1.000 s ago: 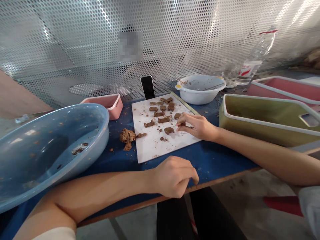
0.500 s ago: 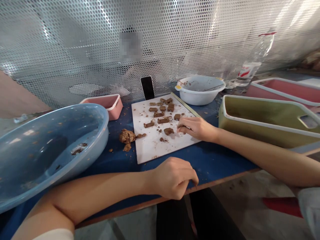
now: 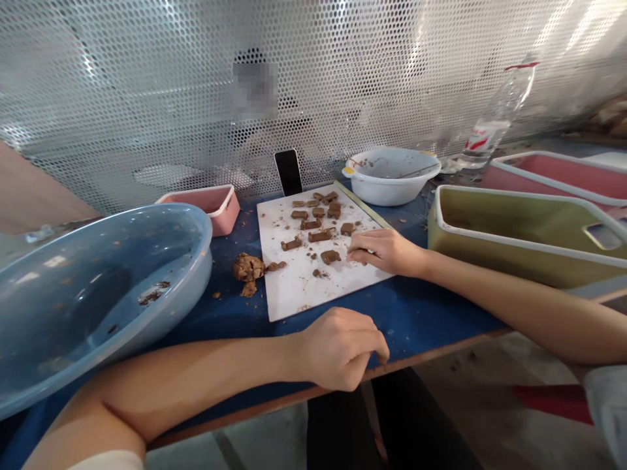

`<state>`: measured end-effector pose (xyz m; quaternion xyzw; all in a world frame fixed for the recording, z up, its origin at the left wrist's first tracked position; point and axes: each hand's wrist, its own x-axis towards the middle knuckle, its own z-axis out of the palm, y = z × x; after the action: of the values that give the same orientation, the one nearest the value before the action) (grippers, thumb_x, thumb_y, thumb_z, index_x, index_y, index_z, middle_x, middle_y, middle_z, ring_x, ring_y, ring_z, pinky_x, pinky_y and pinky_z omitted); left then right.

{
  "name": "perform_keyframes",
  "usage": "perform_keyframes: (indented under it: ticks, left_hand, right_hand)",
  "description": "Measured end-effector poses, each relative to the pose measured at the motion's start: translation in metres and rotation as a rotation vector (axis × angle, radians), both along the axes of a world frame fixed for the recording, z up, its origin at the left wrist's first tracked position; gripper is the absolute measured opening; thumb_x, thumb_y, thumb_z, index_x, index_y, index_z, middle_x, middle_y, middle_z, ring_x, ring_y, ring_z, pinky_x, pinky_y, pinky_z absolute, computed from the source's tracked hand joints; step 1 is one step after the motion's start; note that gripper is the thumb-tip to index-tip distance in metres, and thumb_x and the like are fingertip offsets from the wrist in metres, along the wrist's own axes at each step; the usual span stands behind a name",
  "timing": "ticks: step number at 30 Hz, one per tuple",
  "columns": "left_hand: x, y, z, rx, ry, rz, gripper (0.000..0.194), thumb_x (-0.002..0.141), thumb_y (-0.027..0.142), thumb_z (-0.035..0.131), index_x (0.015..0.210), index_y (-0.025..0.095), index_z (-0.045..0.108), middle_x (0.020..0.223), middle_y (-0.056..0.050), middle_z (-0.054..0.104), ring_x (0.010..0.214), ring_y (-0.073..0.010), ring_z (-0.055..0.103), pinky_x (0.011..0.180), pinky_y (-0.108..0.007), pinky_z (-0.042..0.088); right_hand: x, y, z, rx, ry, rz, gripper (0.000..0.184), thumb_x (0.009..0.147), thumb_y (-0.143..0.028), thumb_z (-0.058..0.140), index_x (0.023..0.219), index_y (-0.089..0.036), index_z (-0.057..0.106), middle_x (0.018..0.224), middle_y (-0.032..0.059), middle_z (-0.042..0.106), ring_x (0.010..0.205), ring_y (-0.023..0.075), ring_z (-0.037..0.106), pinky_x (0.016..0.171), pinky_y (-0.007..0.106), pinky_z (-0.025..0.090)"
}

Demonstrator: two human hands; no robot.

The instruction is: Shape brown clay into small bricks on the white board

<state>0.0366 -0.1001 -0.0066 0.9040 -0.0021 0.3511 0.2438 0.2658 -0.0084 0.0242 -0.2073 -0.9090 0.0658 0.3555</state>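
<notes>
My left hand (image 3: 343,349) rests at the table's front edge, its fingers curled in loosely; nothing shows in them. Over the right side of a white board (image 3: 289,297), my right hand (image 3: 385,251) has its fingers bent and closed, tips down by the surface. Whatever lies under those fingertips is hidden. Just left of them sits a small brown clay piece (image 3: 330,256), with a squarish clay block (image 3: 347,228) behind. Several other shaped clay pieces, among them a long one (image 3: 321,235), lie farther back amid crumbs. A rough clay lump (image 3: 248,266) is at the board's left edge.
A large blue basin (image 3: 196,261) stands left, near a small pink bin (image 3: 226,215). A phone (image 3: 289,173) leans against the perforated metal sheet (image 3: 196,98). To the right are a white basin (image 3: 389,189), a plastic bottle (image 3: 494,124), a green bin (image 3: 509,251) and a pink bin (image 3: 509,168).
</notes>
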Motion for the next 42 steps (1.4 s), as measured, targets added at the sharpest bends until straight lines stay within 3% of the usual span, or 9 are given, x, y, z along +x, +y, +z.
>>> perform_keyframes:
  ticks: [3,7,13,19,26,37,42]
  left_hand:
    - [-0.0003,-0.0002,-0.0003,0.012,0.025,0.01,0.027,0.087,0.0,0.046,0.087,0.018,0.065,0.069,-0.002,0.066,0.062,-0.0157,0.061,0.065,-0.028,0.053]
    - [-0.0001,-0.0006,-0.0006,0.012,0.021,0.014,0.027,0.087,0.0,0.045,0.085,0.019,0.064,0.069,-0.002,0.066,0.061,-0.0155,0.06,0.064,-0.028,0.052]
    - [0.0001,-0.0018,0.0,0.015,0.022,0.032,0.027,0.089,0.0,0.045,0.085,0.019,0.065,0.068,-0.002,0.065,0.06,-0.0154,0.061,0.063,-0.027,0.052]
    - [0.0,-0.0013,-0.0002,0.023,0.025,0.022,0.027,0.088,-0.001,0.045,0.086,0.019,0.064,0.07,-0.002,0.066,0.061,-0.0153,0.062,0.065,-0.027,0.053]
    - [0.0001,-0.0009,0.001,0.028,0.045,0.015,0.027,0.088,-0.001,0.045,0.086,0.02,0.063,0.069,-0.002,0.067,0.061,-0.0163,0.062,0.065,-0.028,0.054]
    - [-0.0014,-0.0006,-0.003,0.037,0.119,0.026,0.027,0.089,0.0,0.046,0.087,0.018,0.066,0.069,-0.003,0.066,0.065,-0.0163,0.066,0.071,-0.027,0.057]
    - [-0.0004,-0.0004,-0.0021,0.034,0.054,0.012,0.027,0.089,0.0,0.045,0.086,0.018,0.065,0.07,-0.003,0.068,0.064,-0.0161,0.065,0.069,-0.028,0.056]
  right_hand:
    - [-0.0021,0.0007,-0.0024,-0.024,0.073,0.034,0.014,0.106,-0.035,0.073,0.105,-0.021,0.072,0.093,0.0033,0.077,0.084,0.0166,0.073,0.076,0.028,0.059]
    - [-0.0056,-0.0001,-0.0033,0.0,0.087,0.096,0.01,0.108,-0.028,0.069,0.111,-0.021,0.075,0.1,0.0061,0.077,0.09,0.0181,0.074,0.084,0.032,0.062]
    - [-0.0043,0.0025,-0.0034,0.126,0.004,0.111,0.021,0.11,-0.027,0.065,0.125,-0.022,0.078,0.104,0.0063,0.079,0.092,0.0183,0.075,0.085,0.033,0.062]
    - [-0.0045,0.0,-0.004,0.076,0.03,0.035,0.038,0.109,-0.031,0.067,0.146,-0.022,0.066,0.111,0.0092,0.076,0.1,0.0202,0.074,0.091,0.035,0.063]
    - [-0.0064,-0.0014,-0.0013,0.083,0.05,0.066,0.029,0.109,-0.025,0.066,0.137,-0.023,0.07,0.114,0.0105,0.077,0.105,0.0224,0.075,0.094,0.038,0.065]
    - [-0.0054,0.0011,-0.0065,0.054,0.023,0.082,0.036,0.112,-0.018,0.056,0.145,-0.023,0.069,0.123,0.0111,0.076,0.112,0.0221,0.076,0.098,0.037,0.064]
    - [-0.0047,0.0003,-0.0053,0.067,0.007,0.094,0.037,0.112,-0.015,0.05,0.145,-0.021,0.067,0.121,0.0126,0.076,0.113,0.0224,0.075,0.098,0.038,0.064]
